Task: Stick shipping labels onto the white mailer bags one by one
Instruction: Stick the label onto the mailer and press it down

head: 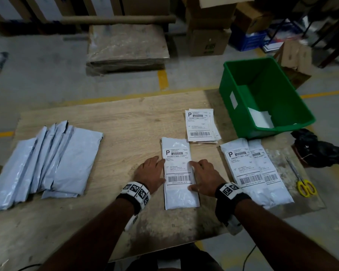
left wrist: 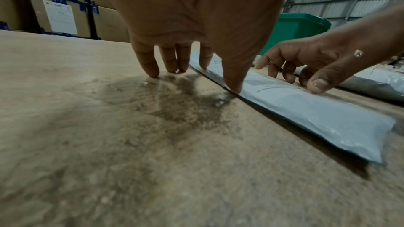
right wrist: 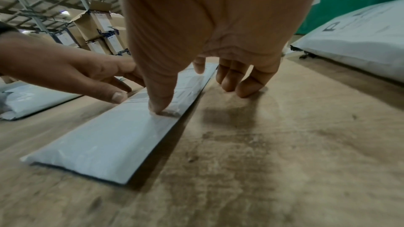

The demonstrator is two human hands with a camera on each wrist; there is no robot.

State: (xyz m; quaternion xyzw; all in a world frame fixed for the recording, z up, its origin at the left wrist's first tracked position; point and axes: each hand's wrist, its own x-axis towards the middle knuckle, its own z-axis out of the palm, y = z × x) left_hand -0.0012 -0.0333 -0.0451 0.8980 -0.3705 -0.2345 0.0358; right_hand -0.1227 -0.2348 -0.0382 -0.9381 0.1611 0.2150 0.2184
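A white mailer bag [head: 181, 194] lies lengthwise at the table's centre with a shipping label [head: 177, 166] on its upper half. My left hand [head: 152, 174] lies flat at the label's left edge, thumb and index finger on the bag [left wrist: 317, 118], the other fingers on the wood. My right hand [head: 203, 176] lies flat at the right edge, its thumb pressing the label near the barcode on the bag [right wrist: 109, 141]. Both hands' fingers are straight. A stack of loose labels [head: 201, 125] sits just beyond the bag.
A fanned pile of unlabelled bags [head: 47, 163] lies on the left of the wooden table [head: 115, 130]. Two labelled bags [head: 256, 173] lie to the right. A green bin [head: 262, 96], a black plastic bag [head: 319, 147] and yellow-handled scissors [head: 303, 184] stand at the right.
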